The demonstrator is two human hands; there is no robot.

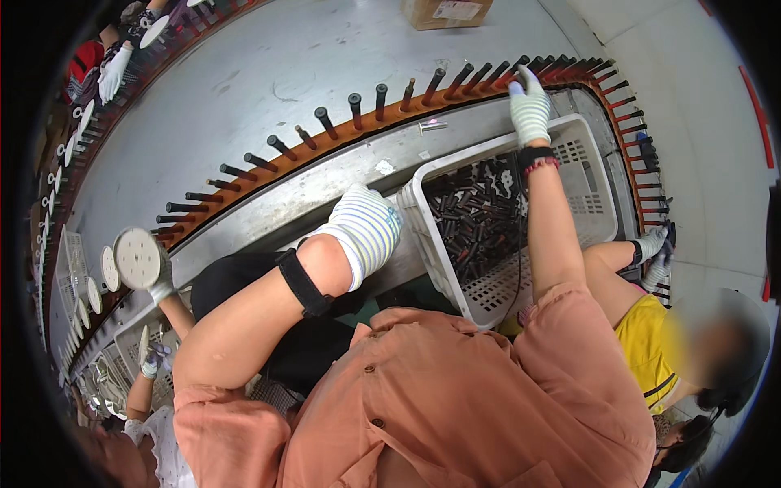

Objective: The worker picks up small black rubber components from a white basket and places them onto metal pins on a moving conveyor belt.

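Observation:
My right hand, in a striped knit glove, reaches over the far rail. Its thumb and fingers close around the black top of an upright rod. My left hand, in the same kind of glove, is bent at the wrist beside the basket's left rim. It looks curled into a fist; its fingers and anything inside are hidden. Between my arms stands a white plastic basket with many small dark cylindrical pieces. A row of black-topped rods rises from the curved brown rail.
A cardboard box sits on the grey metal table. At left, another person's gloved hand is by a round pale disc. A person in yellow works at right, their gloved hands at the rail.

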